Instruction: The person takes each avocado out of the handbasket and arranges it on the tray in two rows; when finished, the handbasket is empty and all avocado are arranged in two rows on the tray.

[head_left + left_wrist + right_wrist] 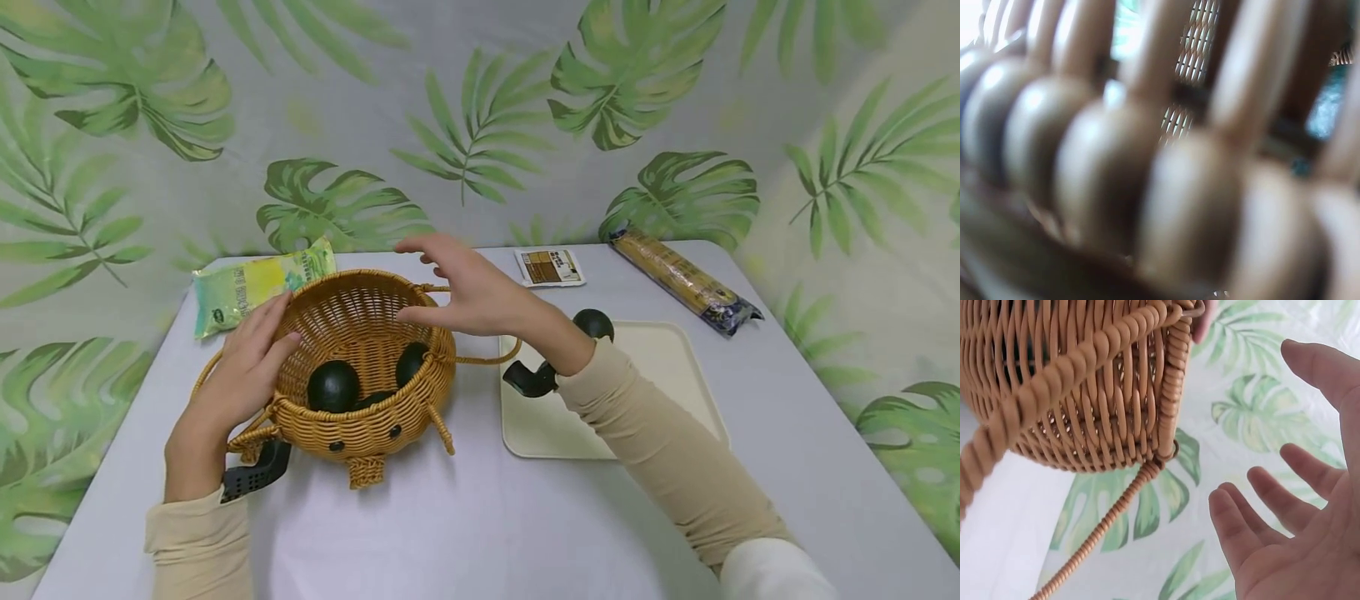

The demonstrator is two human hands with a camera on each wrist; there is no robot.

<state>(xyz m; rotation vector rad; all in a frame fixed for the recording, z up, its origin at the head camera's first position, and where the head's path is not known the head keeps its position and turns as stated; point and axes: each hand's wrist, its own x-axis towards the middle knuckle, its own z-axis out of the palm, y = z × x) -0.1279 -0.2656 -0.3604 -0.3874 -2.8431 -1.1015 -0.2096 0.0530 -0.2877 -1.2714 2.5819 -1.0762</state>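
Note:
A brown wicker basket point(375, 421) with an animal face, two dark eyes and a woven snout stands left of centre. Inside it lie several smooth, dark green round fruits point(333, 386), one partly covered by the front rim. My left hand point(243, 367) rests along the basket's left rim, fingers stretched out. The left wrist view is filled by blurred wicker point(1104, 169) at close range. Over the basket's right rim, my right hand point(480, 287) is spread and holds nothing. In the right wrist view the right hand point(1297, 531) is apart from the wicker side point(1104, 406).
A cream tray point(660, 367) lies at right, partly under my right forearm, with another dark green round fruit point(593, 323) on it. Behind the basket is a green-yellow packet point(258, 283). Farther back lie a small brown-and-white sachet point(550, 267) and a long noodle-like packet point(678, 275).

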